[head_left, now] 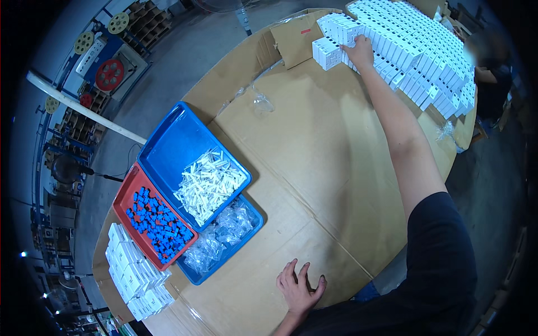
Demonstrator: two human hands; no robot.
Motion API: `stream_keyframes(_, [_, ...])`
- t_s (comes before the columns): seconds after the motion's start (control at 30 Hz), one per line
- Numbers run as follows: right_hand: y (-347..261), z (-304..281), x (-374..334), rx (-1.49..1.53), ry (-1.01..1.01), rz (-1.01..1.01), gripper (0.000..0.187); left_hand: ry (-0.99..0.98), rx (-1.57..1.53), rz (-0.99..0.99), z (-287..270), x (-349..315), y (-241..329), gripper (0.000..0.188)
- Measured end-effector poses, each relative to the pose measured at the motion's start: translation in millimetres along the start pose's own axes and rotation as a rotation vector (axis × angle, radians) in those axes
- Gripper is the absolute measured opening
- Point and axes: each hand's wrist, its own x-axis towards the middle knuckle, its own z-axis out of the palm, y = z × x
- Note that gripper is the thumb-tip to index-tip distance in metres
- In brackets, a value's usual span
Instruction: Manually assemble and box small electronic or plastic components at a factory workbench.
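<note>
At the far edge of the table, my right hand (361,51) reaches out with its fingers bent and closed on a small white box (348,35) at the near left end of the stock. Its fingertips partly hide the boxes they touch. Many matching white boxes (414,42) stand packed in tight rows beside and beyond that hand. My left hand (300,288) hovers low over the near part of the cardboard-covered table (314,168), fingers spread and holding nothing.
To the left sit a blue tray (162,134) of small white pieces, a red tray (124,193) of blue parts, and a lower blue tray (255,224) of clear plastic bags. White box stacks (131,274) stand at left. Another person (493,78) is at far right.
</note>
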Motion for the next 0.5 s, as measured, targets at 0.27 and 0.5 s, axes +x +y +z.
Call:
stream_keyframes(0.27, [7.9,-8.3,-15.4,0.03,0.004,-0.042,0.058,0.015,-0.028,-0.004,-3.8,0.9,1.1,0.061])
stream_keyframes(0.5, [20.8,-35.0,-23.8,0.048,-0.053,-0.122,0.05,0.066,-0.044,0.02,-4.4,2.5,8.9,0.06])
